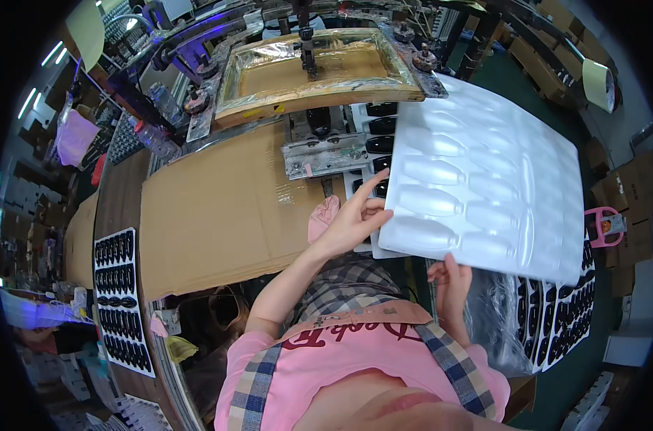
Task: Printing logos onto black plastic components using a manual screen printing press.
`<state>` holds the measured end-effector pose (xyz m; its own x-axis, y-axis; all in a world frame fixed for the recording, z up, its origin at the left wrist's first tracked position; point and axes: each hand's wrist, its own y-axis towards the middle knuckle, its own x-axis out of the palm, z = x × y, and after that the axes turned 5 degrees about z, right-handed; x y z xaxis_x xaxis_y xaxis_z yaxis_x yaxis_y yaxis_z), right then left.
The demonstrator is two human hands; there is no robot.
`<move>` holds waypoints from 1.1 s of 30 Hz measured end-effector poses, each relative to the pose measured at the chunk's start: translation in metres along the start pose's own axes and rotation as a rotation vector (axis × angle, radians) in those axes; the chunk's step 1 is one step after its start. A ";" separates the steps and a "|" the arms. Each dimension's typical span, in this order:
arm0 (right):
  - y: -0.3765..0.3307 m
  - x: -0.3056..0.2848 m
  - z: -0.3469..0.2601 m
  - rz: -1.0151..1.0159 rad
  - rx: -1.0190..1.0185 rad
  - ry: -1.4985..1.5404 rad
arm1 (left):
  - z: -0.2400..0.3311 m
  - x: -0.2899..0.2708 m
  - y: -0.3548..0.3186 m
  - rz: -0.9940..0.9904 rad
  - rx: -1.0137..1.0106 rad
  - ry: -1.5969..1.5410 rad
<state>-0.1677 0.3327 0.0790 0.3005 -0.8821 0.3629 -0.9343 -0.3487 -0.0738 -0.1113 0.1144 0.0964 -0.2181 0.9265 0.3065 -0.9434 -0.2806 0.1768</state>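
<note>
A white moulded plastic tray [484, 179] with rows of bottle-shaped hollows is lifted at a slant on the right. My left hand [355, 219] is at its left edge, thumb and curled fingers against the rim and index finger stretched forward. With my right hand [452, 284] I pinch the near edge, thumb on top. Beneath the raised tray, another white tray holds glossy black bottle-shaped pieces [380, 145], mostly hidden. A crumpled pink cloth [323, 218] lies beside my left wrist.
Ahead stands a screen-printing frame [319, 100] above a metal fixture [325, 156]. A brown cardboard sheet [211, 215] covers the bench at left. Filled trays of black pieces stand at the far left [124, 302] and lower right [567, 323], near clear plastic wrap [492, 323].
</note>
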 end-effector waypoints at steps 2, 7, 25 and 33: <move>-0.009 -0.003 0.009 0.006 0.073 0.044 | 0.004 -0.002 0.004 0.015 -0.002 0.061; -0.025 -0.004 0.032 0.094 0.302 0.249 | 0.011 0.007 0.014 -0.100 0.067 0.109; -0.046 0.012 0.089 -0.623 0.272 -0.182 | 0.090 -0.059 -0.147 0.845 0.818 0.796; -0.068 0.051 0.063 -1.081 -0.094 -0.682 | 0.121 -0.088 -0.273 1.685 0.753 1.442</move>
<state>-0.0772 0.2912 0.0443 0.9222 -0.1585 -0.3527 -0.1563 -0.9871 0.0349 0.1953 0.0789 0.1341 -0.7018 -0.7103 -0.0551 0.3356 -0.3978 0.8539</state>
